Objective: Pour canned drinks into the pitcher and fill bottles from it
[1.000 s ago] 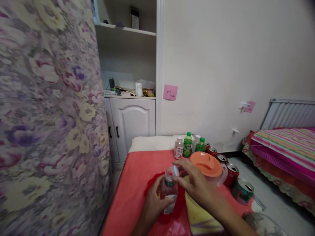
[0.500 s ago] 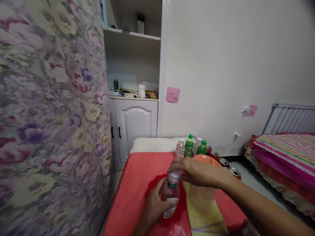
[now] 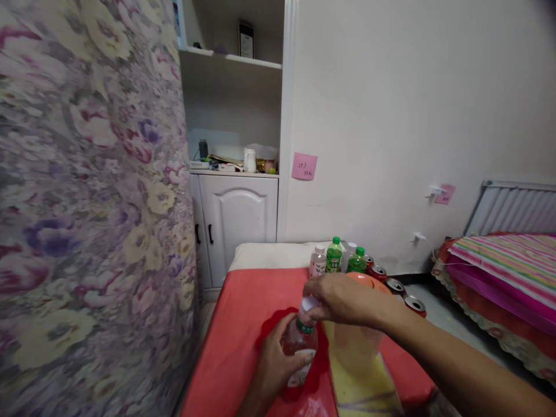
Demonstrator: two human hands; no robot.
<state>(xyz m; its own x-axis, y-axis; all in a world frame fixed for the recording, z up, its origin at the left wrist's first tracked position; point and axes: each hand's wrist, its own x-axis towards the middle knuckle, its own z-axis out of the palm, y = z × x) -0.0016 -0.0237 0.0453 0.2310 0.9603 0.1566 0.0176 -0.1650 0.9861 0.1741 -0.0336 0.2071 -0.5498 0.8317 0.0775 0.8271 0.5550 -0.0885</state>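
My left hand [image 3: 274,362] is wrapped round the body of a clear plastic bottle [image 3: 300,343] that holds pinkish-red liquid. On its neck is a green band, and a white label covers its lower part. The fingers of my right hand [image 3: 341,299] close round the bottle's white cap [image 3: 308,306] from above. The cap sits at the bottle's mouth; whether it is loose I cannot tell. Beneath the bottle lies a red dish with a scalloped edge [image 3: 278,317]. Partly hidden behind my right forearm stands a translucent container with an orange rim [image 3: 369,281].
A yellow cloth [image 3: 367,394] lies on the red-covered table [image 3: 252,295]. At the back stand a pink-labelled bottle [image 3: 318,262] and green bottles [image 3: 334,256]. Several opened cans [image 3: 414,305] line the right edge. A floral curtain [image 3: 95,208] hangs close on the left.
My right hand's fingers have curled in and now grip the cap, after lying more flat over it. My left hand and the bottle have stayed in place.
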